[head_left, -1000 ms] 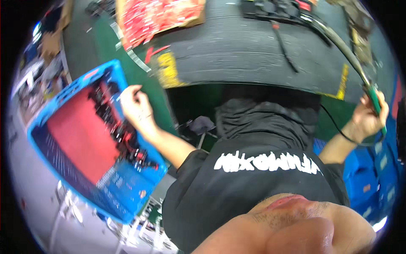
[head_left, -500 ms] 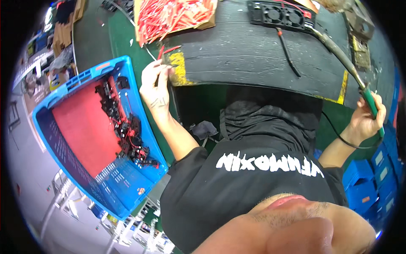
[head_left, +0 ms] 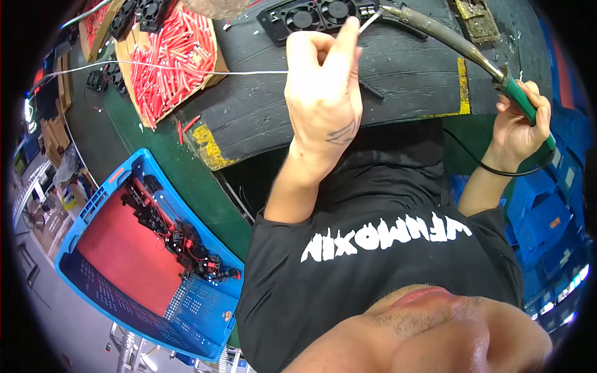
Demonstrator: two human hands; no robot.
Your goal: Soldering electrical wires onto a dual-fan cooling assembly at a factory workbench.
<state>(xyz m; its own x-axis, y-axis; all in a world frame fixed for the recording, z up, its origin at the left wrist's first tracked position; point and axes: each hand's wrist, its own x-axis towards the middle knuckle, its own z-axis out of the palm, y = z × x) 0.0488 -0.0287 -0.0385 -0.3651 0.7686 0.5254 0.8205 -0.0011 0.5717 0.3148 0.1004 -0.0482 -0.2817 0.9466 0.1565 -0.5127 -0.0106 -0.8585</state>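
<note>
My right hand (head_left: 522,127) is wrapped around the green handle of a soldering iron (head_left: 438,30). The iron slants up and left, its tip at the right end of a black two-fan unit (head_left: 320,17) on the workbench. My left hand (head_left: 323,93) pinches a thin silvery solder wire (head_left: 249,73), whose free end points toward the iron's tip. The wire trails off to the left from the hand. Whether wire and tip touch, I cannot tell. Partly behind my left hand lies a black cable (head_left: 373,90).
Short red pieces (head_left: 177,59) fill a cardboard box (head_left: 217,62) on the left, with more fans (head_left: 149,12) beside it. A blue crate (head_left: 71,233) holding black fan parts (head_left: 186,248) stands lower left. Beyond the iron sits a grimy metal block (head_left: 477,22). The iron's cord (head_left: 476,158) hangs below the bench edge.
My left hand has moved right from the bench's left corner to the fan unit, drawing the solder wire along. My right hand still holds the soldering iron at the unit. The view has shifted.
</note>
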